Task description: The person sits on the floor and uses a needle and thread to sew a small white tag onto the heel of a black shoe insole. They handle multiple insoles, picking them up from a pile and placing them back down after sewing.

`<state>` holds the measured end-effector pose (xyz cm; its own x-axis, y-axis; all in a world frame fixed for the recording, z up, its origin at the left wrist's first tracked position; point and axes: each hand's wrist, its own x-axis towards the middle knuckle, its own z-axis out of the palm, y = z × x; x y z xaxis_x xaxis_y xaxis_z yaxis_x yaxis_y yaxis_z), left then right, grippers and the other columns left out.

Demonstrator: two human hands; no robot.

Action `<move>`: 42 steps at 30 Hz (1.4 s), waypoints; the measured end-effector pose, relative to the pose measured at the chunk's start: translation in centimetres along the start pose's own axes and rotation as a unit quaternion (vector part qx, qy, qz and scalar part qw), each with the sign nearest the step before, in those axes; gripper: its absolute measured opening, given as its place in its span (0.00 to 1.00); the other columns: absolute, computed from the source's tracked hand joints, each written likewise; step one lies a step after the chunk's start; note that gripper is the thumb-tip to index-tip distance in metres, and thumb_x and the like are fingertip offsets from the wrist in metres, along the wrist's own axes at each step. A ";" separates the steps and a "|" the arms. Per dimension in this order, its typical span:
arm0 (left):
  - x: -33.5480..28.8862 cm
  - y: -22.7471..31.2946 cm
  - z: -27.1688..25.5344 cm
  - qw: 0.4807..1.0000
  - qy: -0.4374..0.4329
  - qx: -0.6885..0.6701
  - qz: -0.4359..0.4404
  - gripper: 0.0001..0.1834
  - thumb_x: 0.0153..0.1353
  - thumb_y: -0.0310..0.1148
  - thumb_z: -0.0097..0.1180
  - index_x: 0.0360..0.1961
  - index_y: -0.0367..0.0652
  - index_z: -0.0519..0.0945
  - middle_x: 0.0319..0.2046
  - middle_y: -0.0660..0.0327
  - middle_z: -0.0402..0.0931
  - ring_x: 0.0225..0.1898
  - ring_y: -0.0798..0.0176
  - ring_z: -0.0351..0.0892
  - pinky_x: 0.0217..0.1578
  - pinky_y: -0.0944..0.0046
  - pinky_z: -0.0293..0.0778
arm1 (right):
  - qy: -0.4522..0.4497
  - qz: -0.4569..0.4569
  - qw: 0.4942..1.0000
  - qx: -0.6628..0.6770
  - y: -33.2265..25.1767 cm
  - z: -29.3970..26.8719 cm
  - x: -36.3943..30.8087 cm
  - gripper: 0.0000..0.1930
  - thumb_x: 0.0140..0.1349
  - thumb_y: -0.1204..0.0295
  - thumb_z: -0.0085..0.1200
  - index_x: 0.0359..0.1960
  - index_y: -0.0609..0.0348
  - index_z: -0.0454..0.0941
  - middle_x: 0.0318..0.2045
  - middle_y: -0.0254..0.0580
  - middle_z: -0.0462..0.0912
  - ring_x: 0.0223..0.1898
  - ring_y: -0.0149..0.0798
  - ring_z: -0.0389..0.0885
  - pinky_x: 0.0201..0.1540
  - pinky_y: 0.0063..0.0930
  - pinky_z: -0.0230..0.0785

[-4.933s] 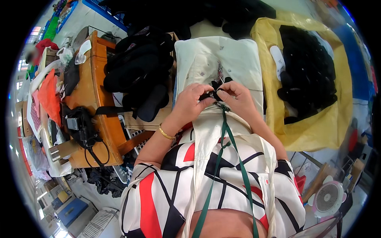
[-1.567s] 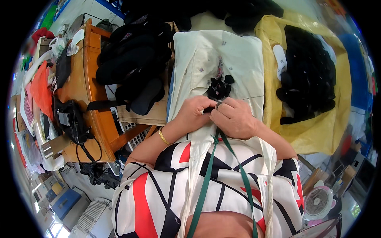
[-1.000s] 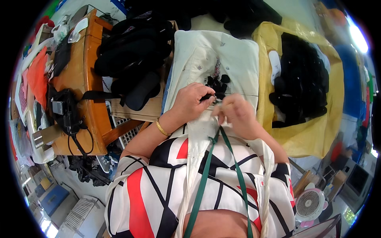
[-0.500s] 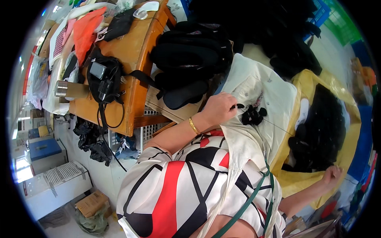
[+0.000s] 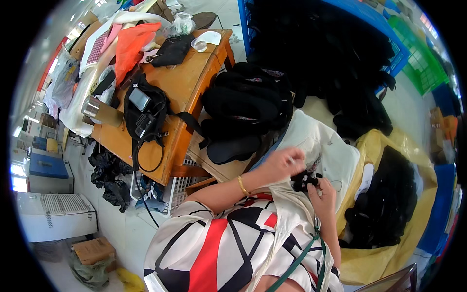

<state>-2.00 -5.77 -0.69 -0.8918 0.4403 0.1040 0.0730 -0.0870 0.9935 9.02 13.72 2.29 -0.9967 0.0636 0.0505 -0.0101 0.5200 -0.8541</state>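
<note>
A white cloth with small dark specks lies over my lap, and a cluster of small black soft pieces rests on it. My left hand, with a gold bracelet on its wrist, hovers just above the cluster; its fingertips are blurred, so any small thing in them cannot be made out. At the cluster's right side, my right hand pinches one small black piece between thumb and fingers. A thin dark thread curves over the cloth beside the right hand.
Left stands a wooden table with a black bag, a phone and a metal flask. Stacked black shoe-like items lie ahead. A blue crate holds black goods; a yellow sack with black pieces is at right.
My right hand has come in from far right, by the yellow sack, to the black pieces on my lap. The small black piece formerly in my left fingers no longer shows there. The view has shifted.
</note>
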 end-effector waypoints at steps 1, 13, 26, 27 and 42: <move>0.6 -0.1 -1.3 0.995 0.094 -0.015 0.042 0.09 0.60 0.26 0.61 0.42 0.42 0.78 0.32 0.68 0.76 0.32 0.74 0.73 0.36 0.71 0.73 | 0.006 0.009 1.000 0.017 0.0 0.1 0.2 0.07 0.59 0.76 0.61 0.38 0.66 0.79 0.30 0.41 0.80 0.31 0.36 0.79 0.38 0.28 0.71; 8.0 -3.1 -17.8 0.788 0.452 -0.404 -0.107 0.15 0.67 0.42 0.60 0.30 0.41 0.77 0.27 0.57 0.80 0.29 0.62 0.82 0.34 0.67 0.84 | 0.040 0.064 0.997 0.019 0.9 -0.7 -0.1 0.08 0.60 0.74 0.62 0.34 0.66 0.77 0.26 0.44 0.75 0.28 0.38 0.75 0.34 0.29 0.68; -1.7 -0.6 -1.0 0.958 -0.054 0.261 -0.106 0.08 0.48 0.23 0.56 0.26 0.37 0.68 0.20 0.59 0.67 0.22 0.67 0.68 0.25 0.63 0.67 | 0.113 0.149 0.913 0.363 2.5 0.4 -1.5 0.09 0.70 0.69 0.55 0.38 0.63 0.76 0.29 0.27 0.77 0.31 0.20 0.71 0.36 0.16 0.65; -2.4 -2.1 -0.8 0.953 -0.074 0.274 -0.108 0.09 0.48 0.24 0.57 0.27 0.38 0.69 0.20 0.63 0.66 0.22 0.70 0.66 0.24 0.66 0.67 | 0.110 0.156 0.910 0.368 2.4 0.9 -1.2 0.09 0.70 0.68 0.55 0.38 0.63 0.77 0.29 0.27 0.77 0.31 0.20 0.71 0.36 0.15 0.65; -2.1 0.1 3.0 0.863 0.135 -0.321 -0.366 0.13 0.63 0.32 0.63 0.44 0.35 0.82 0.43 0.59 0.83 0.43 0.67 0.81 0.48 0.67 0.75 | -0.024 0.050 0.993 0.104 2.5 4.4 0.6 0.07 0.64 0.76 0.56 0.43 0.63 0.77 0.31 0.43 0.81 0.33 0.34 0.81 0.38 0.28 0.73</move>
<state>1.25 -3.99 -0.66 -0.6718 0.3711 -0.6411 -0.7393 -0.3896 0.5492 8.03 11.26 -2.07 -0.9961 0.0633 -0.0608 0.0782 0.3257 -0.9422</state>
